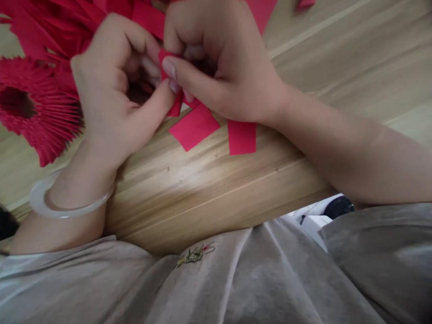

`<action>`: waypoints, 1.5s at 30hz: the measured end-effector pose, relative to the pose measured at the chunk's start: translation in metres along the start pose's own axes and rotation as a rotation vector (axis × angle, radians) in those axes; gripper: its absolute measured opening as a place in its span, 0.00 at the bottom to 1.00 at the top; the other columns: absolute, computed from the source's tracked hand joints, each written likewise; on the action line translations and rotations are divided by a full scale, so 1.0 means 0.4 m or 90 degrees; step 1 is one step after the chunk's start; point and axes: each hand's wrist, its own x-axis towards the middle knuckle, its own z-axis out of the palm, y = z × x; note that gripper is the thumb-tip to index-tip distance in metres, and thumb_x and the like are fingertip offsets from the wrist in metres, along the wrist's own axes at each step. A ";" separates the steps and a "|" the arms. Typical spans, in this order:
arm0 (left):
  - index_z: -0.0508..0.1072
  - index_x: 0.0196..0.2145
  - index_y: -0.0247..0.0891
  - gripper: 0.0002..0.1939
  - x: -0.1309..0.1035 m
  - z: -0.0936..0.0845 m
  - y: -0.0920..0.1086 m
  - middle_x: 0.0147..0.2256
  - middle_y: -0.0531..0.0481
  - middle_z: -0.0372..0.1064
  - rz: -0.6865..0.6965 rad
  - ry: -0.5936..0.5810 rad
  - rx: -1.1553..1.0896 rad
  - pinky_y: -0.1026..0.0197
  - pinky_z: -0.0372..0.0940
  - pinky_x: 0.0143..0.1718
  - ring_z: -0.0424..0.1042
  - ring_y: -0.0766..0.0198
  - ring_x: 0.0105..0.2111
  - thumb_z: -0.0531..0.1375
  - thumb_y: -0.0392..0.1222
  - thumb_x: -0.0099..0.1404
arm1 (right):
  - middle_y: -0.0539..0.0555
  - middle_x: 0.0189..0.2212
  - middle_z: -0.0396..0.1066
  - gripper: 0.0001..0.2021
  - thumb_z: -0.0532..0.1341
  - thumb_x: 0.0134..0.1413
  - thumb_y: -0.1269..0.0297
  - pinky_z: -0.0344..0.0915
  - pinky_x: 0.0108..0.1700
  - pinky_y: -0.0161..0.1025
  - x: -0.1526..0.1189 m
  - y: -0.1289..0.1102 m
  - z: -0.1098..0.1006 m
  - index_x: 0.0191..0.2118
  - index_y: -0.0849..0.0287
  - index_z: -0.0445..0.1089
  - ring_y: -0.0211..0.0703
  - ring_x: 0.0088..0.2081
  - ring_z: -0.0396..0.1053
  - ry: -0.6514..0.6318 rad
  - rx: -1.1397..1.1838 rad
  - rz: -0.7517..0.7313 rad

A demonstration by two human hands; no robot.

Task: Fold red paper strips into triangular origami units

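Between my two hands is a small folded piece of red paper [174, 108], pinched at the thumbs above the table. My left hand [123, 85] is closed on its left side, thumb tip pressed against the paper. From the right, my right hand [216, 58] is closed on the same piece, its thumb lying over the upper part. The curled fingers hide much of the paper. Just below the hands, a flat red paper rectangle [195, 127] lies on the wooden table, and another red rectangle [242, 137] sticks out from under my right hand.
A round, pleated red paper object with a dark central opening [57, 114] stands at the left. Behind my hands spreads a heap of red paper [60, 27]. A small red piece [305, 4] lies at the top right. The wooden table's [216, 198] near edge borders my clothing.
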 end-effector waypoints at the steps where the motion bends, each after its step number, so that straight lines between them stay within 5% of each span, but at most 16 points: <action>1: 0.70 0.37 0.53 0.09 0.000 -0.001 0.000 0.30 0.53 0.70 0.049 0.000 0.037 0.53 0.70 0.35 0.71 0.55 0.40 0.64 0.43 0.59 | 0.44 0.25 0.61 0.17 0.55 0.63 0.61 0.60 0.34 0.22 0.001 -0.008 -0.003 0.25 0.62 0.54 0.24 0.35 0.63 -0.005 -0.027 0.033; 6: 0.69 0.36 0.39 0.08 0.015 -0.005 -0.021 0.25 0.56 0.67 0.250 0.008 0.117 0.64 0.62 0.27 0.67 0.71 0.25 0.63 0.40 0.60 | 0.48 0.25 0.65 0.08 0.54 0.60 0.71 0.56 0.28 0.29 0.006 -0.049 -0.010 0.30 0.65 0.64 0.26 0.26 0.58 -0.041 -0.090 0.153; 9: 0.68 0.36 0.37 0.07 0.021 -0.008 -0.026 0.25 0.56 0.68 0.267 -0.018 0.121 0.68 0.61 0.26 0.66 0.73 0.24 0.62 0.37 0.60 | 0.47 0.24 0.65 0.09 0.53 0.61 0.69 0.55 0.29 0.29 0.002 -0.044 -0.003 0.30 0.64 0.64 0.28 0.26 0.58 -0.020 -0.083 0.123; 24: 0.75 0.34 0.38 0.07 0.013 -0.013 -0.023 0.28 0.51 0.75 0.166 0.033 -0.020 0.65 0.69 0.30 0.74 0.67 0.27 0.66 0.40 0.56 | 0.47 0.20 0.62 0.12 0.53 0.59 0.61 0.53 0.27 0.29 -0.001 -0.023 0.011 0.30 0.64 0.64 0.29 0.22 0.55 0.035 0.037 0.157; 37: 0.78 0.29 0.37 0.05 0.012 -0.008 -0.006 0.26 0.52 0.76 0.184 0.231 -0.040 0.66 0.68 0.27 0.71 0.69 0.24 0.68 0.39 0.52 | 0.48 0.21 0.62 0.14 0.52 0.61 0.60 0.52 0.29 0.30 0.008 -0.033 0.004 0.28 0.63 0.63 0.30 0.24 0.54 0.028 0.028 0.171; 45: 0.80 0.30 0.37 0.05 0.014 -0.013 -0.008 0.28 0.51 0.77 0.210 0.207 -0.027 0.67 0.69 0.30 0.73 0.69 0.26 0.67 0.38 0.53 | 0.48 0.21 0.63 0.13 0.52 0.62 0.61 0.54 0.30 0.30 0.009 -0.033 0.004 0.28 0.63 0.63 0.30 0.23 0.57 0.021 0.036 0.179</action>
